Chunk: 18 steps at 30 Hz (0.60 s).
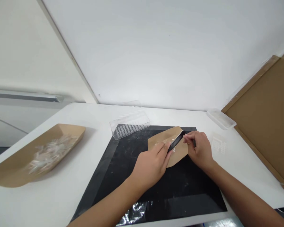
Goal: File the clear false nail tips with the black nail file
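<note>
My left hand (153,160) is closed around the near end of a slim black strip (177,140) with a pale upper edge. At the strip's far end, my right hand (198,148) is closed in a pinch, its fingertips against or very near that end. Something small and dark shows under the right fingers, too hidden to name. Both hands are over a brown paper tray (170,161) holding small whitish bits. Beneath it lies a black mat (132,176). Behind the mat's left corner, a clear plastic box (130,124) contains rows of nail tips.
On the left, a larger brown tray (11,178) holds a heap of clear and pale pieces. A shallow translucent container (221,119) sits at the back right. An upright cardboard panel (267,110) borders the right side, and a white wall (170,56) the back.
</note>
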### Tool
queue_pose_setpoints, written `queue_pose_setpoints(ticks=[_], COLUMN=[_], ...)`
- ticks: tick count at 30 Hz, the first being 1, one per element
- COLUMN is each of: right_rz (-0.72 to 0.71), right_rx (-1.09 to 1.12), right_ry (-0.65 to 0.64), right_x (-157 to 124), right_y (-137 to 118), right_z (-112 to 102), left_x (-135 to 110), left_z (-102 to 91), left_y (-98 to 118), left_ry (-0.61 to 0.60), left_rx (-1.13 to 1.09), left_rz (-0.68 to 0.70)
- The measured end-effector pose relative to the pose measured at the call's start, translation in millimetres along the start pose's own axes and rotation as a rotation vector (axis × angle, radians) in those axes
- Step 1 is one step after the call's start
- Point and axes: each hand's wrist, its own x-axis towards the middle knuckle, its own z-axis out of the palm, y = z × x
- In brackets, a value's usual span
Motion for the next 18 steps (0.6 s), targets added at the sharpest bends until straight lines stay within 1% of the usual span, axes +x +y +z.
queue_pose_setpoints(ticks=[2, 4, 6, 8, 10, 14, 18], right_rz=[0.038, 0.06, 0.071, 0.083, 0.096, 0.097, 0.019], right_rx=[0.035, 0.063, 0.081, 0.099, 0.115, 0.123, 0.148], right_ry=[0.04, 0.038, 0.007, -0.025, -0.049, -0.079, -0.124], right_x=[1, -1, -3, -5, -7, -7, -8], right_y=[3, 4, 3, 3, 4, 7, 6], right_z=[-2, -2, -1, 0, 2, 2, 2], left_x=[2, 5, 8, 11, 13, 15, 17], left_z=[-2.1, -4.6, -7.1, -9.0, -9.4, -7.2, -8.5], left_y=[-1, -3, -6, -8, -11, -17, -21], left_ry=[-0.023, -0.026, 0.003, 0.05, 0.087, 0.157, 0.284], left_rx=[-0.081, -0.184, -0.285, -0.375, -0.442, -0.512, -0.569], left_rz=[-0.085, -0.203, -0.298, -0.351, -0.368, -0.336, -0.34])
